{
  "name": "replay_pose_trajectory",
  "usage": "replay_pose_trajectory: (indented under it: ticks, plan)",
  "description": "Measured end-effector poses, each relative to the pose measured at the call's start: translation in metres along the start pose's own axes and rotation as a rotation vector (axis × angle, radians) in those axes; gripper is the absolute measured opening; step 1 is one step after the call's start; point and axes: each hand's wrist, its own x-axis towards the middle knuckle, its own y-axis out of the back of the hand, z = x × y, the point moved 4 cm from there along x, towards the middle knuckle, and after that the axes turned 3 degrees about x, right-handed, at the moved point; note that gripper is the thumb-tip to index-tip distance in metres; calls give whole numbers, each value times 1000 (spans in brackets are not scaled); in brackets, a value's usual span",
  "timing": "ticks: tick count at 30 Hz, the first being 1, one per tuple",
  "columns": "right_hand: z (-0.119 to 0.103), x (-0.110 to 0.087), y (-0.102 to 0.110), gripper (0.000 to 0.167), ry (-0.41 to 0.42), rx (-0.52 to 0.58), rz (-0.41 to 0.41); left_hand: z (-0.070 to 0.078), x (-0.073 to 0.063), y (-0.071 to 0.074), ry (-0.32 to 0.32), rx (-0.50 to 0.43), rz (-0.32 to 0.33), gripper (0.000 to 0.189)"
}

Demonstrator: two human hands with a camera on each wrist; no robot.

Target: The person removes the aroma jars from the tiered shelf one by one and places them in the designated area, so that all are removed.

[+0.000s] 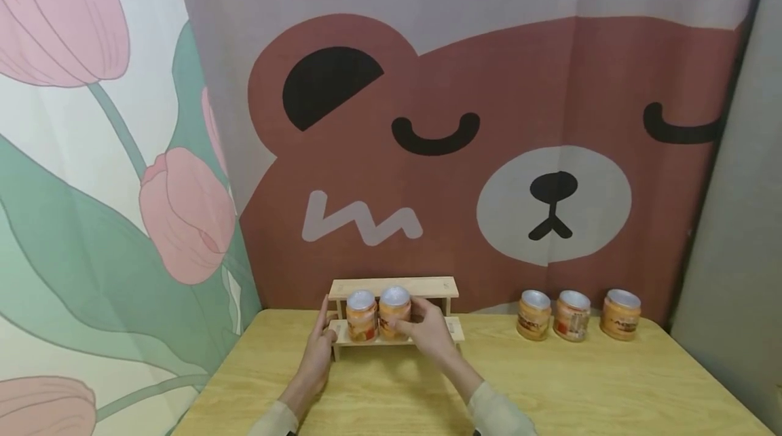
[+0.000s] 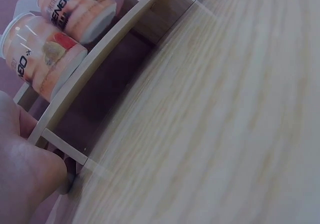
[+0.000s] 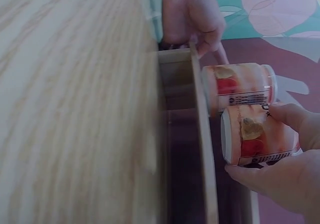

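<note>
A small two-tier wooden step shelf (image 1: 391,286) stands on the table against the curtain. On its lower step, at the left, is an orange-labelled jar (image 1: 362,317) with a silver lid. My right hand (image 1: 432,331) pinches a second such jar (image 1: 395,314) between thumb and fingers, close beside the first; in the right wrist view this held jar (image 3: 260,135) leans slightly. Whether its base touches the step is hard to tell. At the shelf's left end, my left hand (image 1: 316,354) grips the side, with some fingers hidden behind the wood (image 2: 65,146).
Three more orange jars with silver lids, a left one (image 1: 534,316), a middle one (image 1: 572,316) and a right one (image 1: 621,315), stand in a row at the table's back right. A bear-print curtain (image 1: 446,198) rises behind the table (image 1: 391,388).
</note>
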Motion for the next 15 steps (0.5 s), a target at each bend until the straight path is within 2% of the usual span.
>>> replay_pose_trajectory:
  ticks: [4,15]
  plan:
    - [-19,-3,4,69,16,39,-5,0,2,-1,3,-1,7,88]
    - [-32,1,19,71,11,42,68,-2,2,0,22,-10,0,89]
